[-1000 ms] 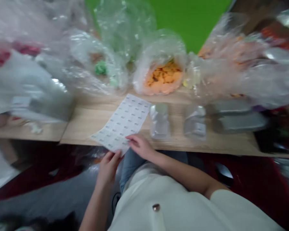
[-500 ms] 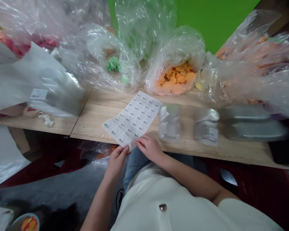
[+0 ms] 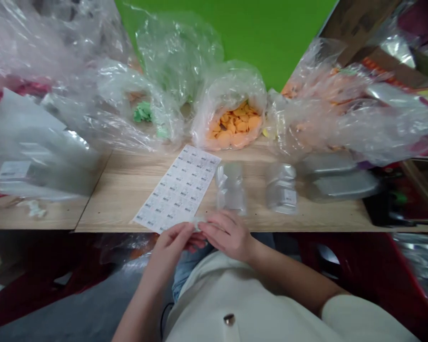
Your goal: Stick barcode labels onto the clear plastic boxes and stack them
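A white sheet of printed labels (image 3: 178, 187) lies flat on the wooden table. Just off its lower right corner, at the table's front edge, my left hand (image 3: 178, 240) and my right hand (image 3: 228, 232) meet. Between their fingertips is a small whitish piece (image 3: 197, 223), probably a label, partly hidden by the fingers. Both hands pinch at it. Clear plastic packs (image 3: 231, 187) stand right behind my right hand, and another clear stack with a label (image 3: 282, 187) is further right.
Along the back are open plastic bags with orange pieces (image 3: 235, 126) and green pieces (image 3: 142, 111). Grey-looking clear trays (image 3: 337, 178) sit at the right. A stack of clear packaging (image 3: 50, 166) and a small white item (image 3: 34, 209) are at the left.
The label sheet has left my hands and now lies flat. My hands have come together around the small whitish piece. The view has shifted to the right.
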`<state>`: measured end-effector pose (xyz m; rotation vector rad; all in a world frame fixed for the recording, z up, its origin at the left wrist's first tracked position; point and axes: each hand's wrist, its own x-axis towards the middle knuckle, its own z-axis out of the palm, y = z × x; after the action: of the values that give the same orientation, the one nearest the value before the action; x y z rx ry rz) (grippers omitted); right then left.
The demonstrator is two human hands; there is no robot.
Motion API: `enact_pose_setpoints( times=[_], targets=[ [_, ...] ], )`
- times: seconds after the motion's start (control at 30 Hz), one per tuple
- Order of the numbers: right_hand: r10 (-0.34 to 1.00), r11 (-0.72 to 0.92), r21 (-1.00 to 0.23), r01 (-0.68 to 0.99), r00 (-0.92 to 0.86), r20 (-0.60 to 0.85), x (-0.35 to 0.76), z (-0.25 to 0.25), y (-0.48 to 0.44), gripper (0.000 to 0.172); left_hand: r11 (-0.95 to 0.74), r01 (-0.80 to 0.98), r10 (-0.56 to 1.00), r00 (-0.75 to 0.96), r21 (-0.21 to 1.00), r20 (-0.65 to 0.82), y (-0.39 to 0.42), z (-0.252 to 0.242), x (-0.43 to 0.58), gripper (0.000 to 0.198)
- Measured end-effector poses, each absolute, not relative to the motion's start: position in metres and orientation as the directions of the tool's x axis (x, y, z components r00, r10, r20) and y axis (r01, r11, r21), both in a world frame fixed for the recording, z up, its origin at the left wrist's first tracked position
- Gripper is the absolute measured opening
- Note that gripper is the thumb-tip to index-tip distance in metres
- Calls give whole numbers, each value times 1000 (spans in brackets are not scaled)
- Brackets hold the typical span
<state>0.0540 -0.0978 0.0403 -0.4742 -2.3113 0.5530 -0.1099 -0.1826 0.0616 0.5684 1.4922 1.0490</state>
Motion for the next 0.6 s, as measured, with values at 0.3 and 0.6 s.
enact_pose_setpoints(
  times=[0.3,0.6],
  targets=[
    [916,-130,-977,167,-358,-183,98,57,-36,24,304,295,950,-160,906,-266,-128,51,-64,28],
    [824,65,-972,228,-561,-77,94,55,-30,53,228,344,971,-152,911,-186,-121,47,-60,20]
  ],
)
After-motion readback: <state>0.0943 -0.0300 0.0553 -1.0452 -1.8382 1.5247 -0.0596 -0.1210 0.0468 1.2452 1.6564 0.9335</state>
